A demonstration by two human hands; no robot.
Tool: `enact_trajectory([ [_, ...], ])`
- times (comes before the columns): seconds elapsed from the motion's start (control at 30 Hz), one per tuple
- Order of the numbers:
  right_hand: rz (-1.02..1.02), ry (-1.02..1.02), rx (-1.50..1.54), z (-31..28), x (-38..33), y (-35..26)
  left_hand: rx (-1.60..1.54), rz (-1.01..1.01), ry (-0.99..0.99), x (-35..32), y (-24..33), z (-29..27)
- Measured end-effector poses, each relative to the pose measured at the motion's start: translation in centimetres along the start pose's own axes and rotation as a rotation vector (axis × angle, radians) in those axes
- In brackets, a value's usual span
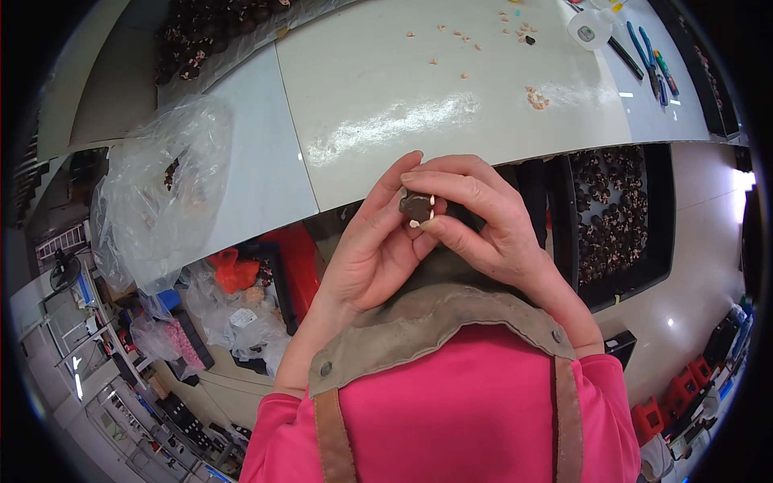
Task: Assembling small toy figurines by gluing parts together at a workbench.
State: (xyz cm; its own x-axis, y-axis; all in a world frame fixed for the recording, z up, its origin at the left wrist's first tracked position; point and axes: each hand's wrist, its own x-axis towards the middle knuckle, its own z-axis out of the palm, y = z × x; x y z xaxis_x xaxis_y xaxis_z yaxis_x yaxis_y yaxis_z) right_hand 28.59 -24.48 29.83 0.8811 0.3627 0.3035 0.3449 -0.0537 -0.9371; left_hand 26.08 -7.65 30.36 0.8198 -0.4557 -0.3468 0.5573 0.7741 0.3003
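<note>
Both my hands meet in front of my chest, just below the near edge of the white worktable (386, 105). Between the fingertips sits a small dark brown part (417, 208) with pale pink tips. My left hand (372, 241) supports it from below and the left, thumb and forefinger up against it. My right hand (483, 217) curls over it from the right, forefinger laid across its top. A grey-brown apron over a pink top fills the bottom of the view.
A black tray (656, 241) full of similar dark parts stands at my right. A clear plastic bag (161, 193) lies at the table's left end. Small pink scraps (535, 98), a white bottle (590, 30) and blue-handled tools (648, 50) lie far right.
</note>
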Motion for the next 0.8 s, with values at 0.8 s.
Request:
enact_trajectory([
  [0.8, 0.072, 0.198, 0.198, 0.0, -1.0, 0.6, 0.412, 0.212, 0.003, -0.1, 0.4, 1.0],
])
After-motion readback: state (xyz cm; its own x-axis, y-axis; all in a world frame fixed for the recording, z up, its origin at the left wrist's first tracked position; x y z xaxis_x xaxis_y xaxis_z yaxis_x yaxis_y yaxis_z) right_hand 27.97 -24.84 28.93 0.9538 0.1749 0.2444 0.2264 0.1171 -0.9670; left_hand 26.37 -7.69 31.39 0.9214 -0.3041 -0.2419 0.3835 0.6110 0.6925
